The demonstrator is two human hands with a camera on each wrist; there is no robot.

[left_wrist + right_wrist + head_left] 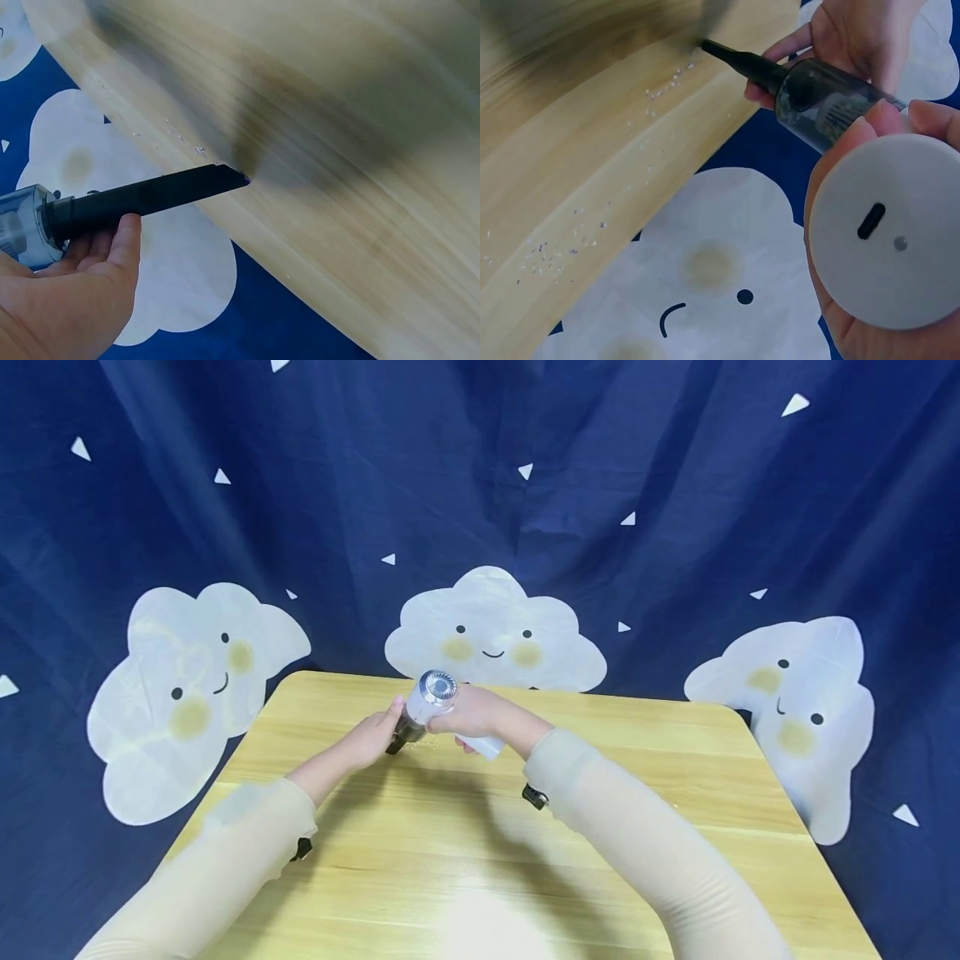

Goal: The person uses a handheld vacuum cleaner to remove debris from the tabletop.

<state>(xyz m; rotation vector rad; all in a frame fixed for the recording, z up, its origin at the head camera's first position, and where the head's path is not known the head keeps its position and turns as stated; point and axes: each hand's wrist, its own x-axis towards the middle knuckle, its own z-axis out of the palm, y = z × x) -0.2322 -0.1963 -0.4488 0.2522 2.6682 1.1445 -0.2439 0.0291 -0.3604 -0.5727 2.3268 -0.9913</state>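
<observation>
Evidently a handheld vacuum cleaner (430, 703) is held in both hands over the far part of the wooden table (637, 827), at about twelve o'clock from the person, tilted so that its black crevice nozzle (146, 195) slants down toward the tabletop. The nozzle's slanted tip sits at or just above the wood, near a scatter of small pale crumbs (664, 86) lying along the table's edge; that low angle would put the mouth close to the grit.

The right hand (472, 714) is wrapped around the white handle (885, 236), fingers and thumb curled about it, so the flat end cap with its slot faces the right wrist camera. This hand seems to carry the weight and set the direction. The left hand (371, 739) supports the front: in the left wrist view its thumb lies along the nozzle's base and the palm cups under the translucent dust cup (22, 225), fingers loosely curled against it, likely steadying the tip.

More crumbs (555, 247) lie further along the table edge, toward seven o'clock in the right wrist view. Behind, at twelve o'clock, hangs a dark blue curtain (675, 485) printed with smiling white clouds (491, 631).
</observation>
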